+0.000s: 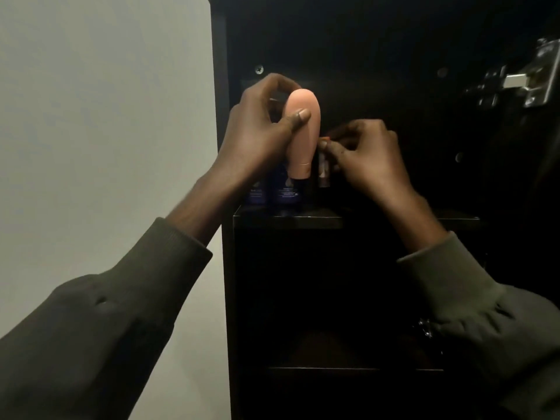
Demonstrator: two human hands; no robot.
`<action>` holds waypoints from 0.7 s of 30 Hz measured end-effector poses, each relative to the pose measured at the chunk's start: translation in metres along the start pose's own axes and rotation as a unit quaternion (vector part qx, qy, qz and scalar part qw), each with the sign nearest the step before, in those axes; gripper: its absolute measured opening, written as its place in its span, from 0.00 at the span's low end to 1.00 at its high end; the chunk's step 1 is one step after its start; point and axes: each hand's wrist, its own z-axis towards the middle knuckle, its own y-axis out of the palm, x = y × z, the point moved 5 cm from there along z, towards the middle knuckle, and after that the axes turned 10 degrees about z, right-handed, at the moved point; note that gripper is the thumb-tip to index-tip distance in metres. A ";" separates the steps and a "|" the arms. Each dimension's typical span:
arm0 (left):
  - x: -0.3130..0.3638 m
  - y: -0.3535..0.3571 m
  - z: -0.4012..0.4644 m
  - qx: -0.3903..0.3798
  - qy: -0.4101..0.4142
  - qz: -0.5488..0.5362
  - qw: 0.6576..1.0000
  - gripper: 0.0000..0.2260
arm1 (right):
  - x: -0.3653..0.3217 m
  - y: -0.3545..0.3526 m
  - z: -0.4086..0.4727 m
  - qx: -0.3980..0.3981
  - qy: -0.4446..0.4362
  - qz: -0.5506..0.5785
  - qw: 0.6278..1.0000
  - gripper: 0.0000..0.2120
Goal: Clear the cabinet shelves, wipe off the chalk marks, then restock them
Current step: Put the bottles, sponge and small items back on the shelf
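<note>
While the left hand (260, 128) grips the peach bottle (303, 131) upright over the shelf (318, 221) and the right hand (363, 156) pinches a small dark item (323, 171) beside it, clearing or restocking seems underway, so next needs steady placement.

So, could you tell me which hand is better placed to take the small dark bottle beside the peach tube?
The right hand: its fingertips already pinch the top of the small dark bottle, while the left hand is occupied gripping the peach tube.

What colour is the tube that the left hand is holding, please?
Peach-pink tube, dark cap at its base; head view.
</note>
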 end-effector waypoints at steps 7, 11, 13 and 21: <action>-0.015 0.019 0.005 -0.029 -0.034 0.041 0.998 0.18 | 0.024 0.021 0.005 -0.057 0.041 -0.076 0.995 0.07; -0.023 0.025 0.003 -0.038 -0.044 0.035 0.998 0.18 | 0.024 0.022 0.003 -0.068 0.048 -0.064 0.994 0.07; -0.025 0.026 0.003 -0.040 -0.048 0.032 0.998 0.18 | 0.024 0.022 0.001 -0.068 0.046 -0.064 0.995 0.07; -0.027 0.028 0.005 -0.039 -0.043 0.023 0.998 0.18 | 0.026 0.019 0.000 -0.073 0.042 -0.053 0.995 0.12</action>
